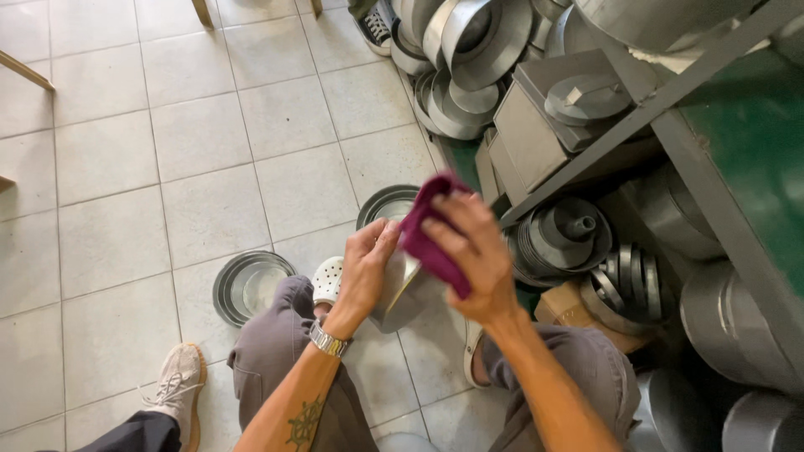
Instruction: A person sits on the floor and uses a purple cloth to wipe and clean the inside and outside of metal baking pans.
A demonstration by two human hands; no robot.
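Gripping a metal pan (400,289) by its rim, my left hand (366,269) steadies it — stiff, smooth, likely slippery — while my right hand (475,251) clamps a soft magenta cloth (429,238).

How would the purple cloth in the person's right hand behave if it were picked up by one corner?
The purple cloth would probably hang limp: it bunches and folds under the right hand. It looks light, since fingertips alone hold it. It likely grips rather than slides against the metal pan.

Two hands (419,259), one magenta cloth (429,230), one wristwatch (328,340)
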